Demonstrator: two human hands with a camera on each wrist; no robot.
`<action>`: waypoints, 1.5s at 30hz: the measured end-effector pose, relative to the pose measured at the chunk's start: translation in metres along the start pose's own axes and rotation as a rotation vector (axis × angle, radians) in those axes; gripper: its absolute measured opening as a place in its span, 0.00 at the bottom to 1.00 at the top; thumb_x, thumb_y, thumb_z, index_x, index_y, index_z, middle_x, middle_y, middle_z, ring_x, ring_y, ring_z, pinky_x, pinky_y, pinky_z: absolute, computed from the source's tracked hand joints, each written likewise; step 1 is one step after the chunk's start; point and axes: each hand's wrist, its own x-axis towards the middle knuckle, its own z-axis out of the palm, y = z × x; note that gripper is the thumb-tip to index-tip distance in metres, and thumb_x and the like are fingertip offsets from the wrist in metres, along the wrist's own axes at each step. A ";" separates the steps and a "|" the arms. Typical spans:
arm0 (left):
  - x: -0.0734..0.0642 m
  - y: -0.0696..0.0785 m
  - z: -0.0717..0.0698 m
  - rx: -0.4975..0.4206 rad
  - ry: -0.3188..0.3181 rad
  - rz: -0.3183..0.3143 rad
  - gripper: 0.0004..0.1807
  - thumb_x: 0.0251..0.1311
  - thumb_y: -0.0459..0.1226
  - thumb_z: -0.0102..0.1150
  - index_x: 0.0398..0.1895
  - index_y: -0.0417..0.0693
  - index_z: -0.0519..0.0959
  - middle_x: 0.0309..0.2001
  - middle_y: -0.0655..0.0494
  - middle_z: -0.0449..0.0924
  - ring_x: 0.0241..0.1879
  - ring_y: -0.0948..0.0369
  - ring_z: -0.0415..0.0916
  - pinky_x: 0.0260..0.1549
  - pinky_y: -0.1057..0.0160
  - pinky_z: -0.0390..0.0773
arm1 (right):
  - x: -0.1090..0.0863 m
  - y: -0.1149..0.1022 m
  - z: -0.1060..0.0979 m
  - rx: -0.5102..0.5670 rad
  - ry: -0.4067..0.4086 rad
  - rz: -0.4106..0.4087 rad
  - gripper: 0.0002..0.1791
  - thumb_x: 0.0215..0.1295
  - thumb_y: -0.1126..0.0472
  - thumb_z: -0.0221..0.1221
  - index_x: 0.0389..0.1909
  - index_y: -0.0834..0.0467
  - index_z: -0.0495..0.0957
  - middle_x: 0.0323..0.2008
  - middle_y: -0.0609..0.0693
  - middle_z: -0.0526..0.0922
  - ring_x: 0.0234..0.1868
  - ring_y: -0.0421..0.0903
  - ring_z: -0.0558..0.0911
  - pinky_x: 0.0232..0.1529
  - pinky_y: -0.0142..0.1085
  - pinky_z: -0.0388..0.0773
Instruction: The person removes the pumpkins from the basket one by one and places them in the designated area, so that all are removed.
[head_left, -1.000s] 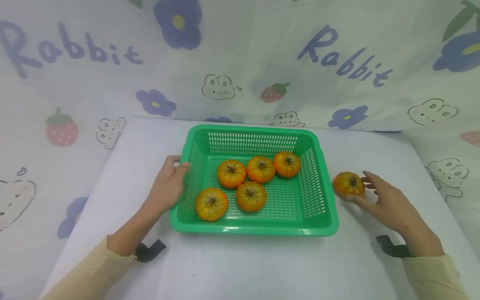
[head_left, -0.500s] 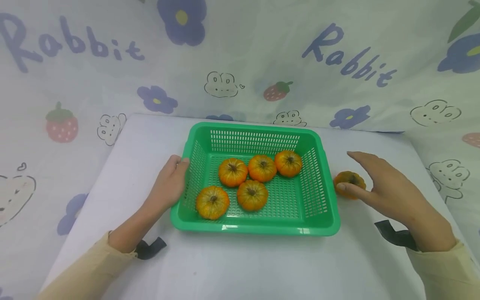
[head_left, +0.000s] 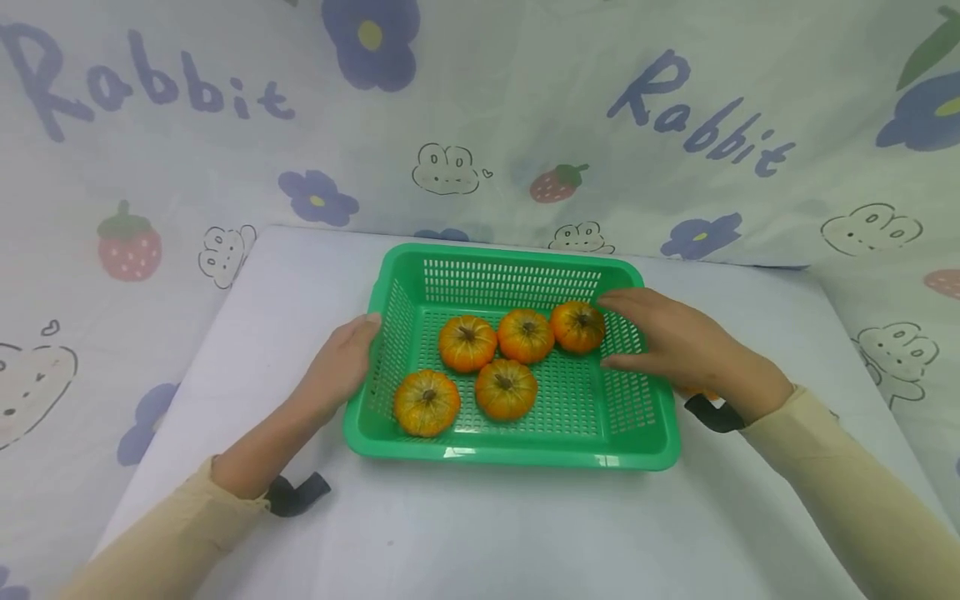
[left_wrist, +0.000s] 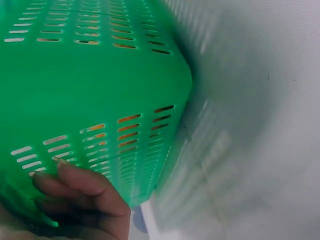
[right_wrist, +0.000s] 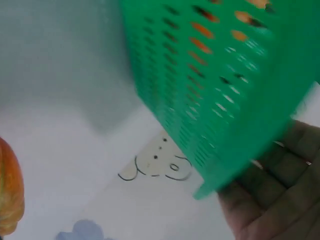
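Observation:
A green slotted basket (head_left: 510, 454) sits mid-table with several small orange pumpkins inside. My left hand (head_left: 352, 350) holds its left wall, thumb on the rim; in the left wrist view its fingers (left_wrist: 80, 185) curl against the green wall (left_wrist: 90, 75). My right hand (head_left: 611, 331) reaches over the right rim, fingers straight beside the far-right pumpkin (head_left: 576, 327); whether they touch it I cannot tell. In the right wrist view the palm (right_wrist: 280, 185) sits under the basket wall (right_wrist: 210, 85). A loose pumpkin (right_wrist: 9, 190) lies on the table, hidden behind my right wrist in the head view.
The table top (head_left: 480, 525) is white. A printed cloth (head_left: 480, 125) with flowers, strawberries and rabbits hangs behind it and drapes down both sides. Black wrist straps (head_left: 296, 493) show at both cuffs.
My right hand left the pumpkin lying on the table and swung left over the basket's right rim. The left hand and the basket stayed put.

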 end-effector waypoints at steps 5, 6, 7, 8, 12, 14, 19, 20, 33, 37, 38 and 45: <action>0.003 -0.005 -0.003 -0.026 -0.043 0.035 0.37 0.84 0.56 0.22 0.80 0.39 0.58 0.57 0.37 0.79 0.52 0.47 0.82 0.48 0.52 0.86 | 0.015 0.004 0.011 -0.102 -0.001 -0.078 0.45 0.57 0.48 0.79 0.70 0.66 0.73 0.68 0.61 0.75 0.72 0.63 0.69 0.70 0.60 0.68; 0.003 -0.006 -0.004 -0.029 -0.050 0.044 0.37 0.84 0.56 0.22 0.80 0.39 0.58 0.56 0.36 0.79 0.51 0.48 0.83 0.46 0.52 0.87 | 0.017 0.005 0.012 -0.125 0.006 -0.086 0.45 0.56 0.48 0.79 0.69 0.66 0.73 0.68 0.61 0.75 0.72 0.63 0.69 0.71 0.59 0.67; 0.003 -0.007 -0.005 -0.031 -0.056 0.054 0.37 0.84 0.56 0.22 0.80 0.39 0.58 0.56 0.36 0.80 0.49 0.48 0.84 0.45 0.54 0.87 | 0.020 0.006 0.014 -0.141 0.013 -0.093 0.46 0.55 0.48 0.80 0.69 0.67 0.73 0.67 0.61 0.75 0.72 0.63 0.69 0.72 0.59 0.66; 0.004 -0.008 -0.005 -0.033 -0.062 0.062 0.37 0.84 0.56 0.22 0.80 0.38 0.58 0.55 0.37 0.80 0.48 0.49 0.84 0.43 0.54 0.88 | 0.022 0.007 0.015 -0.152 0.019 -0.097 0.45 0.55 0.48 0.80 0.68 0.67 0.74 0.67 0.61 0.76 0.71 0.63 0.69 0.73 0.59 0.64; 0.006 -0.010 -0.006 -0.029 -0.069 0.078 0.38 0.84 0.57 0.23 0.79 0.38 0.59 0.51 0.38 0.81 0.43 0.51 0.86 0.40 0.56 0.88 | 0.029 0.010 0.019 -0.163 0.013 -0.095 0.42 0.58 0.48 0.78 0.67 0.67 0.74 0.65 0.61 0.78 0.70 0.62 0.72 0.77 0.58 0.54; 0.007 -0.011 -0.005 -0.027 -0.066 0.079 0.38 0.84 0.57 0.23 0.78 0.38 0.61 0.50 0.39 0.82 0.42 0.52 0.86 0.39 0.57 0.88 | 0.031 0.011 0.020 -0.160 0.001 -0.087 0.40 0.60 0.49 0.76 0.66 0.68 0.75 0.64 0.62 0.79 0.69 0.61 0.73 0.78 0.58 0.50; 0.006 -0.013 -0.004 -0.043 -0.043 0.082 0.38 0.83 0.58 0.23 0.77 0.39 0.63 0.48 0.39 0.82 0.40 0.52 0.86 0.37 0.56 0.88 | 0.037 0.008 0.023 -0.171 0.001 -0.070 0.36 0.62 0.52 0.75 0.66 0.66 0.76 0.62 0.61 0.82 0.67 0.60 0.76 0.78 0.58 0.50; 0.006 -0.014 -0.004 -0.047 -0.036 0.082 0.39 0.83 0.59 0.23 0.77 0.39 0.63 0.48 0.39 0.82 0.40 0.52 0.86 0.37 0.56 0.88 | 0.038 0.008 0.024 -0.176 0.003 -0.068 0.35 0.62 0.53 0.75 0.66 0.66 0.76 0.61 0.61 0.82 0.66 0.60 0.76 0.77 0.58 0.50; 0.002 -0.013 0.000 -0.060 0.019 0.052 0.37 0.83 0.58 0.23 0.74 0.40 0.66 0.51 0.40 0.79 0.46 0.51 0.81 0.42 0.58 0.86 | 0.041 0.005 0.027 -0.234 0.023 -0.071 0.39 0.55 0.45 0.79 0.62 0.64 0.80 0.55 0.58 0.84 0.61 0.60 0.78 0.75 0.58 0.56; 0.002 -0.013 0.000 -0.063 0.017 0.048 0.38 0.83 0.59 0.23 0.76 0.41 0.65 0.53 0.39 0.78 0.48 0.50 0.81 0.43 0.56 0.87 | 0.041 0.005 0.027 -0.219 0.015 -0.065 0.40 0.54 0.45 0.79 0.62 0.63 0.80 0.56 0.57 0.85 0.60 0.59 0.79 0.76 0.58 0.53; 0.002 -0.014 0.000 -0.063 0.017 0.049 0.38 0.83 0.59 0.23 0.76 0.41 0.64 0.53 0.39 0.78 0.48 0.50 0.82 0.43 0.56 0.87 | 0.041 0.005 0.027 -0.215 0.009 -0.060 0.40 0.54 0.45 0.79 0.63 0.63 0.80 0.56 0.57 0.86 0.60 0.59 0.79 0.76 0.59 0.52; 0.001 -0.013 0.001 -0.058 0.019 0.058 0.38 0.83 0.58 0.23 0.76 0.40 0.64 0.53 0.38 0.79 0.47 0.50 0.82 0.42 0.56 0.87 | 0.040 0.005 0.028 -0.219 -0.013 -0.034 0.42 0.54 0.44 0.79 0.64 0.62 0.79 0.53 0.56 0.88 0.59 0.59 0.79 0.77 0.59 0.49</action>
